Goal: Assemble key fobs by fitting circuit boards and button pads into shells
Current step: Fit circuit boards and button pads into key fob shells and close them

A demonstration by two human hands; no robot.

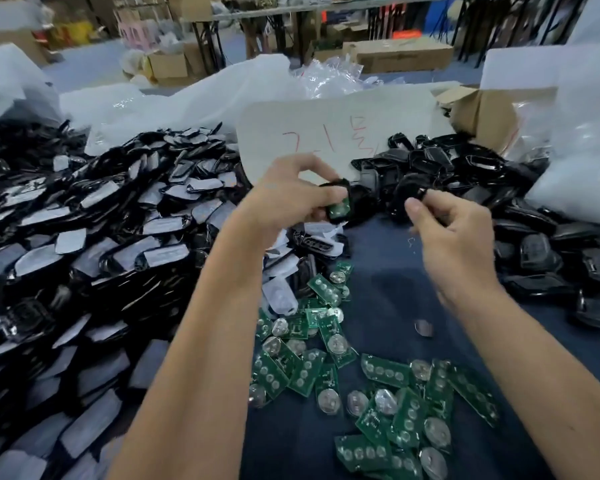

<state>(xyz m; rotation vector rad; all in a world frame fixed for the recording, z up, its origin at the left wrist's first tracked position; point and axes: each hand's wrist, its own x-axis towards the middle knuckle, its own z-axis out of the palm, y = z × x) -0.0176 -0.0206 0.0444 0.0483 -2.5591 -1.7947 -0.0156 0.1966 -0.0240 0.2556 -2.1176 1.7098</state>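
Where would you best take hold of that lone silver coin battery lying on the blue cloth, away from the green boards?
Probably by its rim, coming straight down from above. The lone silver coin battery lies flat on the blue cloth, a thin round disc with open cloth all round it, so two fingers can pinch opposite edges. Its flat top offers nothing to hold, and the soft cloth may let fingertips dig under the edge.

A small assembly workshop or warehouse floor is seen here. A blue-covered surface (388,271) is heaped with bulk parts: left of it, a mound of black shells (94,244); on its near part, scattered green circuit boards (381,403). Beyond the surface, a hand-marked white sheet (329,133) is propped among clear plastic bags (329,77), and cardboard cartons (399,57) are stacked on the floor under folding tables (257,15).
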